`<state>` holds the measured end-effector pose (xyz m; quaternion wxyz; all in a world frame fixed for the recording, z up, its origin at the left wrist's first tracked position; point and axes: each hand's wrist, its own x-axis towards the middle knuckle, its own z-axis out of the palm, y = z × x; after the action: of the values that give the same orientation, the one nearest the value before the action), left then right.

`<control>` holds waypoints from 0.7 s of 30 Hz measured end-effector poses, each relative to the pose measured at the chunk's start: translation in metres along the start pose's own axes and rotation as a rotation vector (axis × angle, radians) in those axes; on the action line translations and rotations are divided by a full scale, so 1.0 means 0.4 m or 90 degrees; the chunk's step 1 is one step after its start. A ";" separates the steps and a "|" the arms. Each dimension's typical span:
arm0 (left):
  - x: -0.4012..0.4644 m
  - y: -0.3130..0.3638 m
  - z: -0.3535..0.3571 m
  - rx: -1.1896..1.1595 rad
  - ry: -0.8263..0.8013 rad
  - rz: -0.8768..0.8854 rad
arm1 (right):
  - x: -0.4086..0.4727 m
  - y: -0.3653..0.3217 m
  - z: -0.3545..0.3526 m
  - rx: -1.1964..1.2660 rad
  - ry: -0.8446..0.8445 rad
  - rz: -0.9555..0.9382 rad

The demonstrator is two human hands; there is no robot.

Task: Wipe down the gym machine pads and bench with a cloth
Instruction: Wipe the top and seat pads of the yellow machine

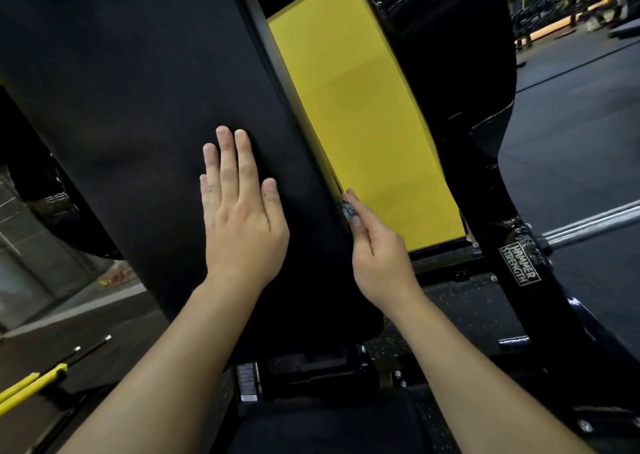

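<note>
My left hand [239, 211] lies flat on the black back pad [145, 107] of the machine, fingers straight and close together, palm pressing on the vinyl. My right hand [375, 249] is at the right edge of this pad, where it meets the yellow panel [363, 114] behind. The thumb and the first fingers are curled and pinch a small grey speckled cloth [349, 208], bunched so tight that only a little wad of it shows at the fingertips.

I judge the cloth to be light and soft; it will fold and slip easily, so it is better to hold it by a firm pinch near the middle of the wad, as now, and to press it into the seam. The pad looks smooth and a little cushioned, fixed to the frame, so it should not move under my palm. The frame [517, 263] at the right carries the words HAMMER STRENGTH, and a steel bar [588, 221] goes out from it.

I see no bucket, bottle or other container here. The seat pad [322, 422], dark and partly hidden between my forearms, is not yet touched by the cloth.
</note>
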<state>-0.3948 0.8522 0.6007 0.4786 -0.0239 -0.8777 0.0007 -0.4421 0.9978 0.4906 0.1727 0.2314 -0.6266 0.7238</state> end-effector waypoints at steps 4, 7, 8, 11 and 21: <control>-0.012 0.023 0.005 -0.031 0.010 -0.035 | -0.119 0.075 -0.024 -0.012 -0.021 0.078; -0.030 0.040 0.007 -0.066 0.014 -0.051 | -0.175 0.093 -0.034 0.000 -0.028 0.123; -0.039 0.044 0.006 -0.071 0.012 -0.053 | -0.177 0.090 -0.033 0.009 -0.024 0.133; -0.076 0.053 0.006 -0.076 -0.006 -0.046 | -0.132 0.064 -0.021 0.018 0.009 0.122; -0.182 0.041 0.016 -0.064 -0.080 0.003 | -0.038 0.025 -0.018 -0.007 0.009 0.074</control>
<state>-0.3601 0.8655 0.5356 0.4210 -0.0498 -0.9048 -0.0410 -0.4359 1.0040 0.4733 0.1358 0.1884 -0.6420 0.7307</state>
